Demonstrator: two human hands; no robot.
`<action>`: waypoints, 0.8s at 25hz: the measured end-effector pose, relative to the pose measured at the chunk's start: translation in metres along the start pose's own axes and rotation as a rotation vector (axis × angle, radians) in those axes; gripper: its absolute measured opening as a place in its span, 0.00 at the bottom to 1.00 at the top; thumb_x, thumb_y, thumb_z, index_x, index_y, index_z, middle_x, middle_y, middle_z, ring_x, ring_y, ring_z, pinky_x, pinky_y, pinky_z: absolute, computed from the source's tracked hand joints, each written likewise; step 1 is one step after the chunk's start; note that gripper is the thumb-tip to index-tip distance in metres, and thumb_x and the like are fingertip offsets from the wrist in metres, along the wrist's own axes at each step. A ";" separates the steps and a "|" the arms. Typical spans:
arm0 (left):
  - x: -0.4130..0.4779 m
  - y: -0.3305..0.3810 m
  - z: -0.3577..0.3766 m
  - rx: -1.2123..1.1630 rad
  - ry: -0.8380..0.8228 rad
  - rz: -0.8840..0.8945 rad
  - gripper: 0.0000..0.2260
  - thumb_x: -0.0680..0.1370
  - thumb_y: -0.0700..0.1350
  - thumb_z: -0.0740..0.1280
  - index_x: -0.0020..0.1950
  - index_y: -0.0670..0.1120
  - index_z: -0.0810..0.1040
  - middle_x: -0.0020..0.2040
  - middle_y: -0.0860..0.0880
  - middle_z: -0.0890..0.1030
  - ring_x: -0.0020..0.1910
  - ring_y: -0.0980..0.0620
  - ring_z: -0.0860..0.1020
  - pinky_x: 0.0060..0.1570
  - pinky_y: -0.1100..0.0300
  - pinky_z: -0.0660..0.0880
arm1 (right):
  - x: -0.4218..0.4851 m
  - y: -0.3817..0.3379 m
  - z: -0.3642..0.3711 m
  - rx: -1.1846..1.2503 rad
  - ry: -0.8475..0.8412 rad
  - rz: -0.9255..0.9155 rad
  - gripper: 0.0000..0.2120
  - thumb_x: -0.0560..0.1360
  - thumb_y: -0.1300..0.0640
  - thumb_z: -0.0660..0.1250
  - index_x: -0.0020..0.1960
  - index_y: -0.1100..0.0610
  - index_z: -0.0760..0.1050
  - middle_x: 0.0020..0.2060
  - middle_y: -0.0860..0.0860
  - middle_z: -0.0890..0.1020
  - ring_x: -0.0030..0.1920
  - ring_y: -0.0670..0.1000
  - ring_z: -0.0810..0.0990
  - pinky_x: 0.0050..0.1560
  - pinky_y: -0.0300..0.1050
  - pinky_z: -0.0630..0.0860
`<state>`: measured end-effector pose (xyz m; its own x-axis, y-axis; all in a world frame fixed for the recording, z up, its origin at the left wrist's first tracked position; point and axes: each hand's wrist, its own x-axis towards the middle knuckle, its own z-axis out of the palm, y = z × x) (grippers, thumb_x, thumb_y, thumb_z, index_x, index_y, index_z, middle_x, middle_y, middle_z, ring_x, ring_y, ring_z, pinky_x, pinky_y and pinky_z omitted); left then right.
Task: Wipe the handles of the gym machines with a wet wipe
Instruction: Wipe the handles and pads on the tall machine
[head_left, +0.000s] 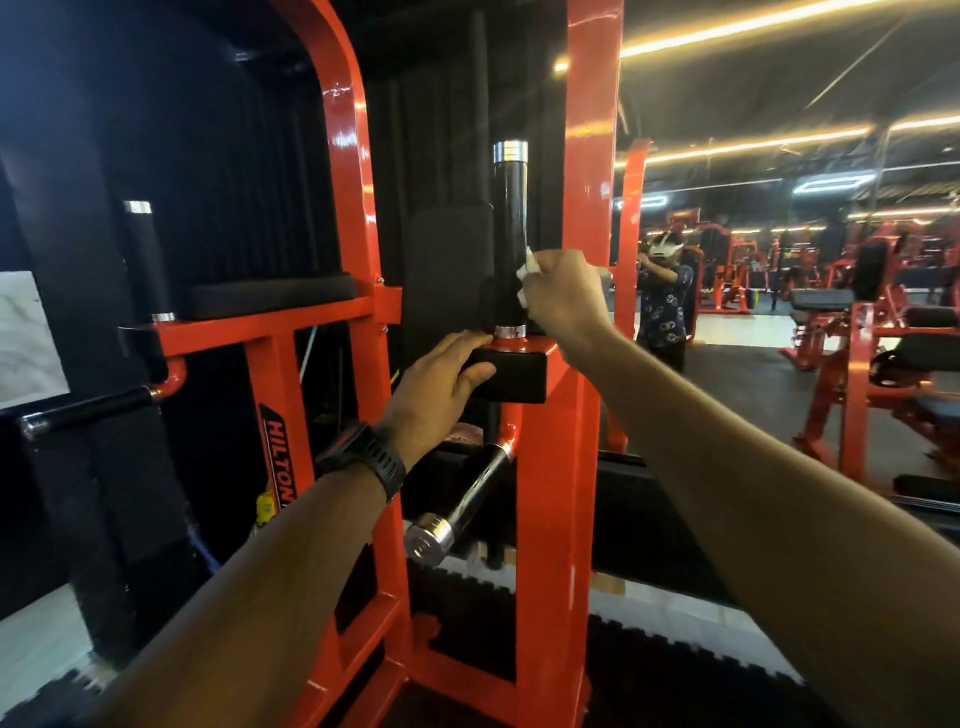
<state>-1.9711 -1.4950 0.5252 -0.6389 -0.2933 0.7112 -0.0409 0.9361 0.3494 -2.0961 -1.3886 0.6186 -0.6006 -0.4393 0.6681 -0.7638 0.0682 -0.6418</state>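
To do this pass well I'd wrap the crumpled white wet wipe right round the upright black chrome-capped handle and run collar to cap, twisting. Nearest, my left hand rests, fingers straight, on the black padded block at the red steel frame's arm end. Beyond, my right hand pinches the wipe against the handle's lower right side.

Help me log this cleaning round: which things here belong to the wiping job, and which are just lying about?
Job: wet wipe, right hand gripping it, upright black handle, chrome-capped lower handle.
Not: armrest pad touched by left hand, wristwatch, orange frame.
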 end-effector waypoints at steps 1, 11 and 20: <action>0.000 0.000 -0.001 0.002 0.004 0.001 0.19 0.83 0.46 0.63 0.74 0.46 0.71 0.70 0.50 0.73 0.69 0.55 0.72 0.67 0.64 0.68 | -0.002 -0.001 0.001 -0.039 -0.003 -0.011 0.10 0.76 0.64 0.60 0.41 0.59 0.79 0.38 0.56 0.81 0.40 0.58 0.79 0.37 0.48 0.71; 0.001 0.004 0.000 0.029 0.015 -0.026 0.18 0.83 0.46 0.63 0.73 0.47 0.72 0.70 0.50 0.74 0.68 0.54 0.73 0.65 0.64 0.68 | -0.023 -0.013 0.008 -0.176 0.149 0.030 0.11 0.77 0.69 0.62 0.57 0.63 0.79 0.48 0.57 0.83 0.50 0.58 0.81 0.47 0.50 0.81; 0.002 0.001 0.000 0.013 0.016 0.018 0.18 0.83 0.47 0.63 0.73 0.46 0.72 0.68 0.50 0.75 0.67 0.54 0.73 0.63 0.65 0.69 | -0.019 0.024 0.009 -0.646 0.050 -0.700 0.23 0.76 0.70 0.64 0.71 0.65 0.69 0.75 0.62 0.65 0.75 0.59 0.65 0.70 0.49 0.69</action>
<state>-1.9726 -1.4944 0.5275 -0.6271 -0.2793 0.7271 -0.0395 0.9437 0.3284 -2.1008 -1.3865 0.5866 0.0441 -0.5302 0.8467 -0.9278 0.2925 0.2315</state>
